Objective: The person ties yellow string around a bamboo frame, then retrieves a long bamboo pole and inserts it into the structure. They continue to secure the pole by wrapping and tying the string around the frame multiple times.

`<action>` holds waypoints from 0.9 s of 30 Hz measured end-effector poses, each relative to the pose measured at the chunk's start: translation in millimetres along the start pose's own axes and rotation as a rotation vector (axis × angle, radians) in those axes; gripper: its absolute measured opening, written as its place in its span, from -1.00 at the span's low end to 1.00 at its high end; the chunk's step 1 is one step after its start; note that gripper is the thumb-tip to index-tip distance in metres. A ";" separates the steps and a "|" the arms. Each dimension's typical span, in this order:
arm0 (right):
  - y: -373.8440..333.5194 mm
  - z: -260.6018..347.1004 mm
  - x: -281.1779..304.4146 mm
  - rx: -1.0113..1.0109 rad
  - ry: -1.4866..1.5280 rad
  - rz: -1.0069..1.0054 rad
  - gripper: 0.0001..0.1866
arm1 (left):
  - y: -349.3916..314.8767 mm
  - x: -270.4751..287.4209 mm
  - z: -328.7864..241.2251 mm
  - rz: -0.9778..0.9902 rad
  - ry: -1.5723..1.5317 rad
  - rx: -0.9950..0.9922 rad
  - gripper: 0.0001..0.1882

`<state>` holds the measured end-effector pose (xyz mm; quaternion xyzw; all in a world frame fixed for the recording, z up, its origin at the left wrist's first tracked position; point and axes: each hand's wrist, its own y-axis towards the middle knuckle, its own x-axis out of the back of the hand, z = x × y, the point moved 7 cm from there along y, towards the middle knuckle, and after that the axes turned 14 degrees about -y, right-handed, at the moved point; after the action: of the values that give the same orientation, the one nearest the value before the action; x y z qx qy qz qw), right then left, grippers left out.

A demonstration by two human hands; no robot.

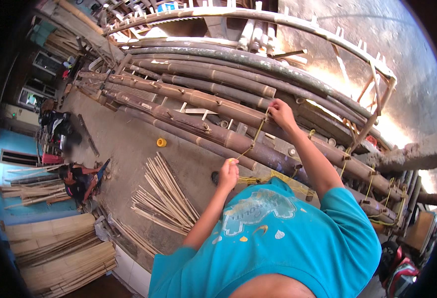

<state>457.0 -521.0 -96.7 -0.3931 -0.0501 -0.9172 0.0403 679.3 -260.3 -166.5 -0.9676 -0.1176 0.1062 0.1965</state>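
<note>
A thin yellow cord (260, 130) runs between my two hands, across a pair of long bamboo poles. My right hand (282, 113) is closed in a pinch on its upper end, at the far side of the upper bamboo pole (193, 97). Nearer my body, my left hand (228, 174) is closed on the other end, with a bit of yellow at its fingertips. The lower bamboo pole (223, 138) passes under the cord between the hands. Short pegs stick out of both poles. More yellow cord loops (344, 166) are tied round the poles to my right.
Several bamboo poles (213, 74) lie stacked beyond. Split bamboo strips (164, 198) are fanned on the floor at left, near a yellow roll (162, 142). Another person (82, 181) sits low at far left, beside stacked bamboo slats (64, 253). A pegged bamboo frame (298, 22) leans behind.
</note>
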 end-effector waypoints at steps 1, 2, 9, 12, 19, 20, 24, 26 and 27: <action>-4.0 2.6 5.0 -0.015 0.059 -0.015 -0.79 | 1.4 8.7 -13.7 -0.079 -0.170 -0.069 -0.75; -15.7 26.6 19.8 0.041 0.014 -0.091 -0.79 | -0.9 21.5 -21.3 -0.165 -0.343 -0.133 -0.75; -120.1 224.9 3.9 0.789 0.191 0.222 -0.84 | -31.8 21.2 -102.0 0.047 -0.753 -0.036 -0.87; -134.1 253.3 -22.6 0.852 0.155 0.379 -0.83 | -38.1 16.9 -116.5 0.144 -0.780 -0.019 -0.90; -132.5 273.2 -39.1 0.863 0.088 0.388 -0.87 | -35.1 44.0 -123.8 0.092 -0.791 -0.044 -0.89; -131.2 274.6 -40.4 0.842 0.093 0.377 -0.88 | -33.2 48.7 -123.9 0.083 -0.801 -0.047 -0.88; -76.7 237.8 -55.8 0.445 0.193 0.185 -0.93 | -28.0 54.5 -149.5 0.068 -0.645 -0.103 -0.79; -18.8 198.4 -64.7 0.266 0.304 0.083 -0.90 | -19.9 57.0 -154.9 0.088 -0.477 -0.159 -0.75; 8.7 180.2 -68.3 0.198 0.237 0.009 -0.88 | -16.4 58.3 -154.4 0.098 -0.391 -0.182 -0.73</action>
<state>634.1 -505.0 -22.0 -0.2764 -0.1336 -0.9476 0.0887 770.5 -284.8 -30.2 -0.9469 -0.1153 0.2904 0.0761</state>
